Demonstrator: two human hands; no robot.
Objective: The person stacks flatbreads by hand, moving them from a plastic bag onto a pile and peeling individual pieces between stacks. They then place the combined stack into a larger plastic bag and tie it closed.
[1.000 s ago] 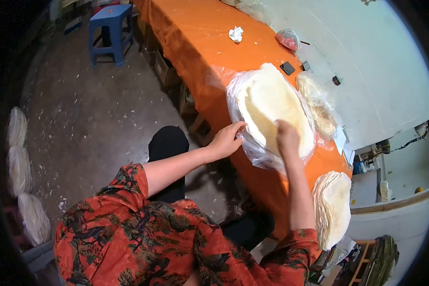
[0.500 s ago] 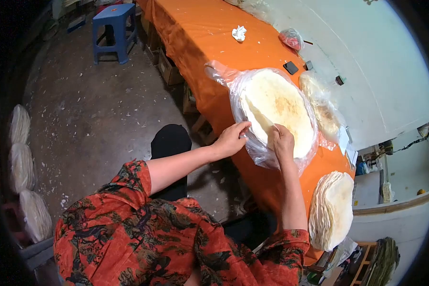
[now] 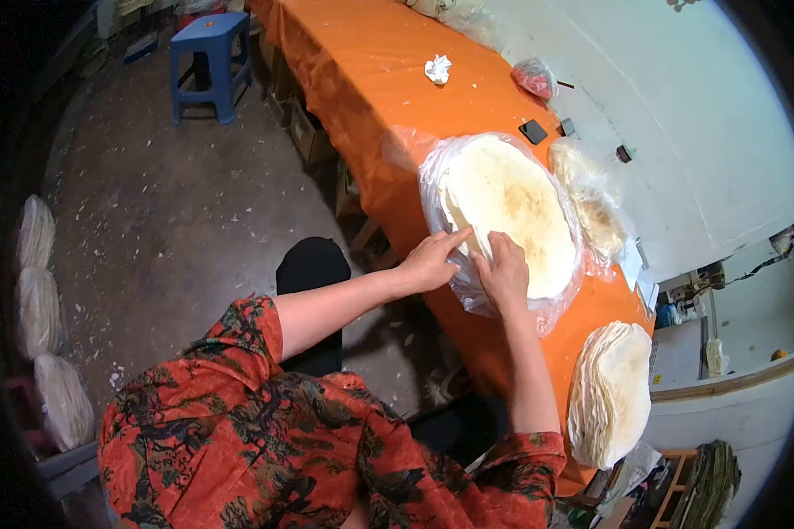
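A stack of round pale flatbreads (image 3: 512, 207) lies inside a clear plastic bag (image 3: 450, 163) on the orange-covered table (image 3: 362, 62). My left hand (image 3: 430, 261) pinches the bag's near edge at the stack's rim. My right hand (image 3: 505, 275) rests beside it on the stack's near edge, fingers pressing the plastic and bread. A second bagged stack of flatbreads (image 3: 591, 207) lies just behind the first. An unbagged stack (image 3: 613, 388) sits at the table's near end, to the right of my right arm.
A blue stool (image 3: 210, 60) stands on the concrete floor at the far left. Bagged flatbread stacks (image 3: 40, 309) line the left edge. A crumpled paper (image 3: 437, 68), a red bag (image 3: 535, 78) and small dark objects (image 3: 534, 131) lie farther along the table by the wall.
My right hand slid from the top of the stack down to its near edge, next to my left hand. The top flatbread, earlier lifted, now lies flat in the bag.
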